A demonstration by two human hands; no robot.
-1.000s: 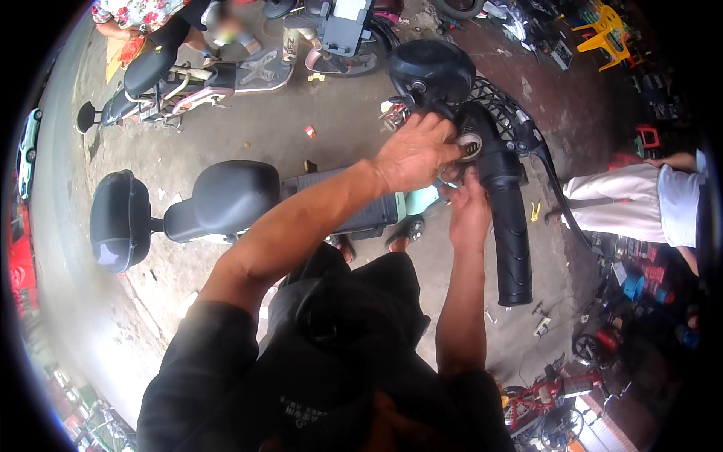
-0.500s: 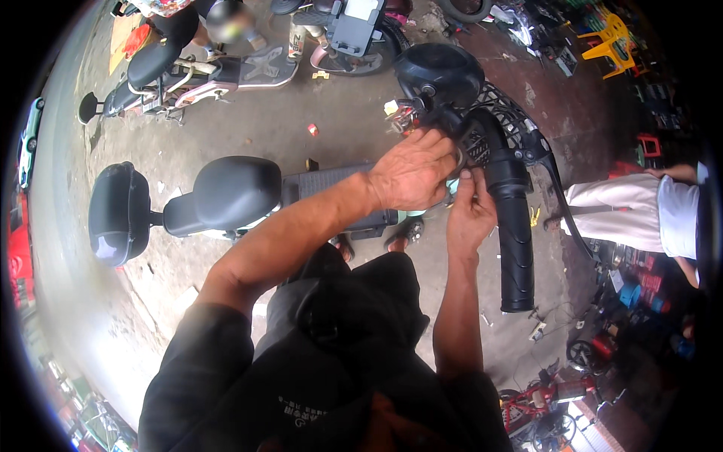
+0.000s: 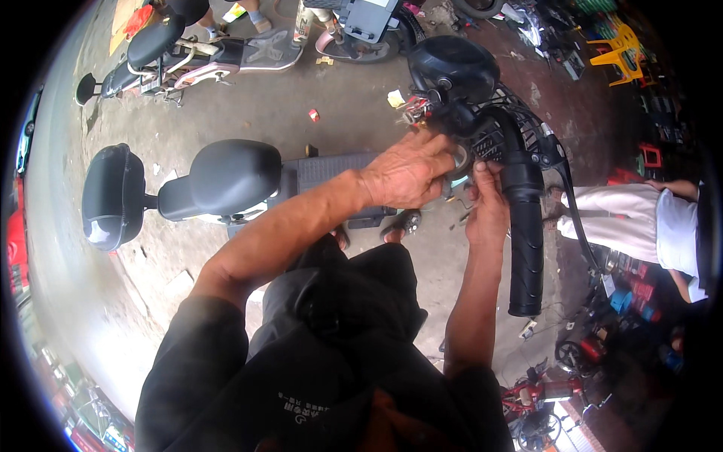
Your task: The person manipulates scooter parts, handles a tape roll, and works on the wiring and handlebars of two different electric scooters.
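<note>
Pale ring [image 3: 461, 157] in grasp of left fingers [image 3: 437, 157]; right fingers [image 3: 485, 178] near black handlebar grip [image 3: 526, 260], hold unclear

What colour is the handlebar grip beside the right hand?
The handlebar grip is black; it shows best in the head view.

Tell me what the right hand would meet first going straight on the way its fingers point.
Probably the black mesh just ahead of the right hand, though depth is unclear; it may lie lower.

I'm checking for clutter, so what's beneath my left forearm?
Part of a dark ribbed footboard shows past the left forearm; whatever the forearm covers can't be seen.
</note>
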